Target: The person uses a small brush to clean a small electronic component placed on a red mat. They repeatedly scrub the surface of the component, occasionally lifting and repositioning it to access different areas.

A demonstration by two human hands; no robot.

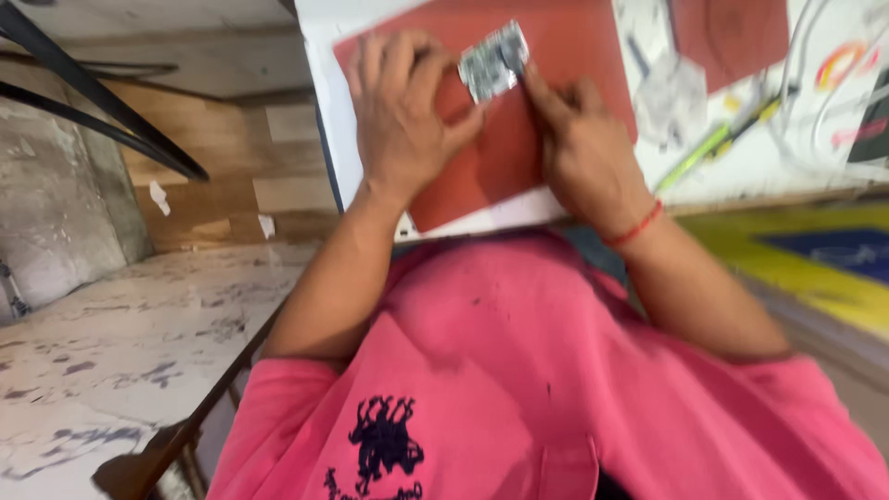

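Note:
A small grey rectangular piece (494, 61), like a circuit board, lies on a red-brown mat (574, 56) on a white table (319, 56). My left hand (398, 116) rests on the mat with its fingers holding the piece's left side. My right hand (579, 153), with a red thread at the wrist, pinches the piece's right edge with finger and thumb. The picture is blurred, so fine detail on the piece is unclear.
A green and yellow pen-like tool (718, 143) and white cables (815, 83) lie on the table to the right. My pink shirt (519, 370) fills the lower view. A worn floor (120, 343), black bars (102, 102) and a wooden panel (231, 176) lie left.

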